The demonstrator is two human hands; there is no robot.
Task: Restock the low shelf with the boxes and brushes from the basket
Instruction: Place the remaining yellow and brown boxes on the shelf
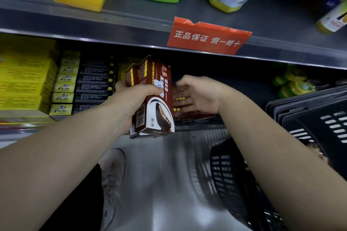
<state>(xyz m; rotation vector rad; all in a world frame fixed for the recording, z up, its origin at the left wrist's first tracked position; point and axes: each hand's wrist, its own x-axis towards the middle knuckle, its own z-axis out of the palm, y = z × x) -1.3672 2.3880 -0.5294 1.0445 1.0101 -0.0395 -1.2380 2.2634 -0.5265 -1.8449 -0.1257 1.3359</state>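
Two brown boxes [156,90]: held together, standing roughly upright and tilted a little, in front of the low shelf and just left of the boxes already lying there.
Left hand [134,99]: grips the pair from the left side, thumb across the front face of the nearer box, fingers wrapped behind.
Right hand [197,95]: fingers straight and spread, holding nothing, palm down over the shelved boxes; blurred, so I cannot tell whether it touches them.
Shelved boxes [189,113]: the same brown kind, lying flat on the low shelf [199,127], near its front edge.
Basket [231,178]: black, slotted, on the floor at lower right beneath the right forearm; its contents are hidden.
Stacked baskets [319,118]: black, nested, to the right of the shelf opening.
Black-and-yellow boxes [84,88]: stacked flat on the low shelf, left of the left hand.
Yellow boxes [24,80]: stacked at far left.
Red sign [208,36]: hangs on the upper shelf edge, white characters.
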